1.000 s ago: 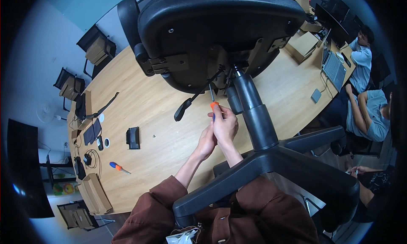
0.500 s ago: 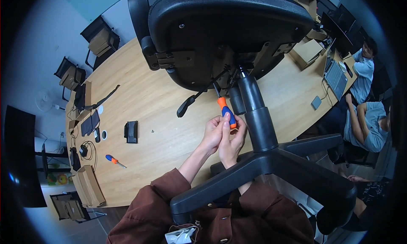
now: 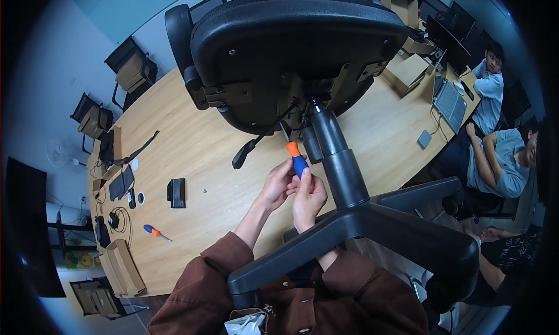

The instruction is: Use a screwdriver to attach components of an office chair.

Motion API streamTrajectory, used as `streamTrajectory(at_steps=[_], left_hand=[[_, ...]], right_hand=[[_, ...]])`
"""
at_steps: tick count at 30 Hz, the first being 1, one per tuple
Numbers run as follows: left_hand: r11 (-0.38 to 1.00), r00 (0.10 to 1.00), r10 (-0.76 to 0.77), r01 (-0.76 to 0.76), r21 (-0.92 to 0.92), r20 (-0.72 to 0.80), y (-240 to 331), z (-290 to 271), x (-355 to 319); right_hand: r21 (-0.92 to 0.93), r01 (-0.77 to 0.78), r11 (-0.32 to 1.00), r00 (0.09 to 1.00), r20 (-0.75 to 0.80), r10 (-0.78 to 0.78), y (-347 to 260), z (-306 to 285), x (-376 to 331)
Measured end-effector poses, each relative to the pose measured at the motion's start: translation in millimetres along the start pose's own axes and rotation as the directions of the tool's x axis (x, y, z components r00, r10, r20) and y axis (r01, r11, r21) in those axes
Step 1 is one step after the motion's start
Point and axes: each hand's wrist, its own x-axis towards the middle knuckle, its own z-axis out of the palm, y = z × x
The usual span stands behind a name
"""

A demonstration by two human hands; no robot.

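Note:
An office chair lies tipped over on the table, with the black underside of its seat (image 3: 279, 67) facing me. Under the seat, a screwdriver with an orange and blue handle (image 3: 298, 161) points its shaft up at the mechanism beside the gas lift (image 3: 333, 138). My right hand (image 3: 308, 202) is closed around the lower end of the handle, thumb along it. On the handle's left side, the fingers of my left hand (image 3: 276, 187) are closed against it. The screwdriver's tip is lost in the dark mechanism. A black lever with a paddle end (image 3: 243, 154) sticks out to the left.
The chair's star base (image 3: 402, 236) spans over my forearms. On the wooden table (image 3: 204, 131) lie a black bracket-like part (image 3: 176, 193), a small screw (image 3: 204, 190) and a second screwdriver (image 3: 156, 232). Two people sit at the right near a laptop (image 3: 450, 105).
The chair and table appear shifted slightly left in view. My hands have shifted on the handle, with my right thumb now pressed along its lower end.

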Motion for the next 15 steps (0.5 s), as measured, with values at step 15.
streamTrajectory(at_steps=[15], left_hand=[[0.988, 0.957, 0.080, -0.038, 0.152, -0.278, -1, 6, 19]], right_hand=[[-0.203, 0.330, 0.922, 0.943, 0.123, -0.310, 4, -9, 4]])
